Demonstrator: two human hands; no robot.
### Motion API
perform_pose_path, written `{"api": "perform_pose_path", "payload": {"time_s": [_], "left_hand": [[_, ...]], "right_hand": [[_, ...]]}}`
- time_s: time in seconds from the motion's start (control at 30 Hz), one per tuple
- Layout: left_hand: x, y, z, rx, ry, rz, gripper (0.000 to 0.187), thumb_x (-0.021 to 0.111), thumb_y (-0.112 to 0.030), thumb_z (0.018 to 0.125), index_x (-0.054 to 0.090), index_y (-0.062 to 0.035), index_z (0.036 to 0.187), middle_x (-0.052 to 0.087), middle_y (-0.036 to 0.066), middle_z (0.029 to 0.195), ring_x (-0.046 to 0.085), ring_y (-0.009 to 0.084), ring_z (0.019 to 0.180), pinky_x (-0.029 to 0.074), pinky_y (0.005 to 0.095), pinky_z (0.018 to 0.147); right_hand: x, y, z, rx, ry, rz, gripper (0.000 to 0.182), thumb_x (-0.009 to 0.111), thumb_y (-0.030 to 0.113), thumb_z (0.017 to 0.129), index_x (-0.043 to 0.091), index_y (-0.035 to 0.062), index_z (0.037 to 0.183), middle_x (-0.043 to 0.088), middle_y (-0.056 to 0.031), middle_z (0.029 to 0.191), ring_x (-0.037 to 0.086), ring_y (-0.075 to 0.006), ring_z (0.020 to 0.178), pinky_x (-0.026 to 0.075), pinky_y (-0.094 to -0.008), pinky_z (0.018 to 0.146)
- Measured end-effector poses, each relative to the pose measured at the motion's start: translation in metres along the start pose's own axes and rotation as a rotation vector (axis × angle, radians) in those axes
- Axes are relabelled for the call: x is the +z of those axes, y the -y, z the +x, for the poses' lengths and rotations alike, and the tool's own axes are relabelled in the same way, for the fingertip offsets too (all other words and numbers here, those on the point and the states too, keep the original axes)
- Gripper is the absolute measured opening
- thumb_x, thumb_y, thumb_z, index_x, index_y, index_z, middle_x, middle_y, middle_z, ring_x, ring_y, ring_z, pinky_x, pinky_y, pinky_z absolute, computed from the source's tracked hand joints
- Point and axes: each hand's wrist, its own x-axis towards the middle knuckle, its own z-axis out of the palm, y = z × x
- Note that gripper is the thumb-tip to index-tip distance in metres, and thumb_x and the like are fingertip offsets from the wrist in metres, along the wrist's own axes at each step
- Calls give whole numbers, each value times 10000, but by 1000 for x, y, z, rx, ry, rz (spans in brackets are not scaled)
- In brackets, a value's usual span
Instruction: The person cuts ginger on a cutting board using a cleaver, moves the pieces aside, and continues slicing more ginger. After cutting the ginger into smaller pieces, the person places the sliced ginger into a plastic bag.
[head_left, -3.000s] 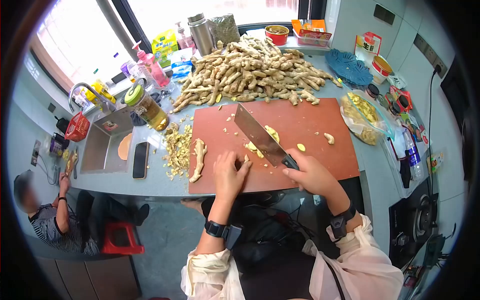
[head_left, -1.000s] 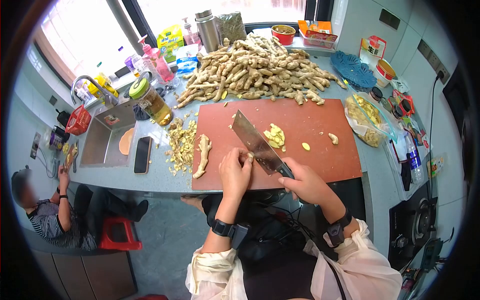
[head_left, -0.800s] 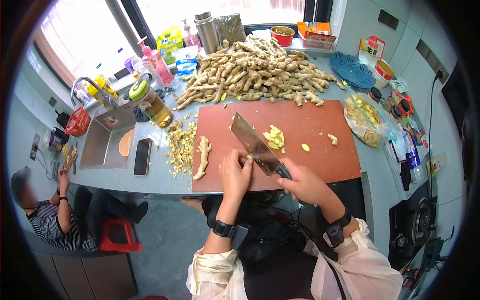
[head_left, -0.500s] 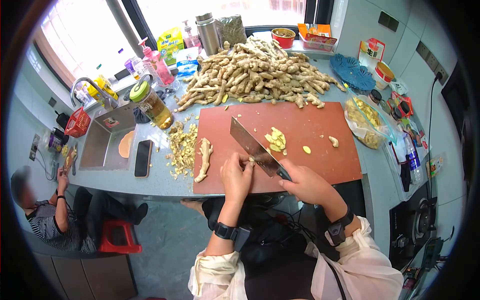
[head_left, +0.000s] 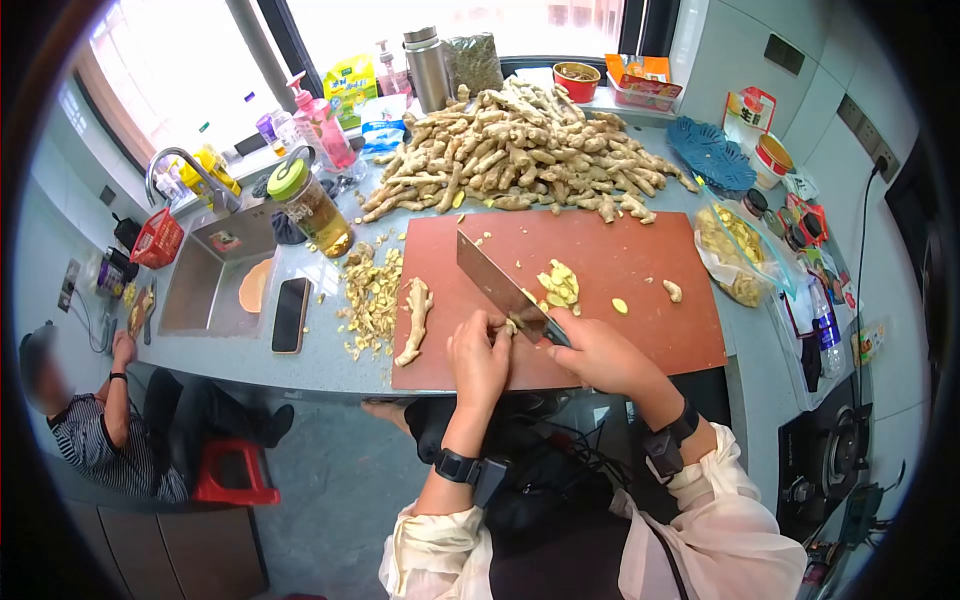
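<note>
Here, cleaver (head_left: 500, 280) in right grip (head_left: 602, 354), ginger (head_left: 511, 327) in left (head_left: 479, 360).

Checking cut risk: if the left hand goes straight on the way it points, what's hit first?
Probably the cleaver blade, just ahead of the left hand; the exact gap is unclear from this view.

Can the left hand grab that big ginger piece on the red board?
Probably yes: the big ginger piece lies near the left hand on the red board, with nothing between them, though that hand seems busy with a small ginger bit by the cleaver.
</note>
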Motion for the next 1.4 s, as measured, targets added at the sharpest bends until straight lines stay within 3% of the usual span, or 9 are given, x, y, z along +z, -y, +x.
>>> {"api": "perform_pose_path", "payload": {"time_s": [0.1, 0.17, 0.7, 1.1, 1.4], "left_hand": [[2, 2, 0, 32, -23, 8, 112, 726, -139, 877, 665, -55, 918, 691, 105, 835, 653, 318, 866, 442, 452, 786], [2, 1, -1, 27, -27, 17, 96, 711, -133, 886, 668, -55, 921, 688, 103, 832, 647, 315, 865, 438, 450, 788], [3, -1, -1, 38, -71, 20, 114, 733, -123, 863, 689, -30, 911, 683, 122, 797, 646, 318, 788, 473, 449, 748], [5, -1, 3, 65, -108, 19, 126, 753, -111, 836, 670, -18, 858, 663, 135, 744, 641, 327, 714, 486, 449, 677], [2, -4, 2, 64, -99, 41, 137, 753, -112, 841, 665, -11, 867, 681, 146, 770, 660, 336, 746, 506, 452, 690]], "right_hand": [[-4, 2, -8, -9, -18, 59, 427, 607, 186, 979, 493, 16, 1354, 656, -168, 822, 632, -228, 551, 506, -376, 511], [-12, 15, -16, 99, 22, 51, 304, 593, 206, 966, 487, -2, 1161, 672, -327, 1039, 627, -517, 1006, 483, -553, 837], [-20, 23, -30, 123, 61, 56, 339, 598, 199, 956, 507, 23, 1231, 681, -290, 991, 644, -489, 990, 487, -536, 824], [-19, 26, -19, 112, 121, -132, 323, 557, 191, 977, 459, -45, 1174, 673, -328, 1013, 636, -514, 1012, 488, -566, 859], [9, -6, 20, -54, 44, -157, 360, 582, 216, 983, 453, -45, 1195, 653, -318, 982, 626, -516, 986, 490, -553, 846]]}}
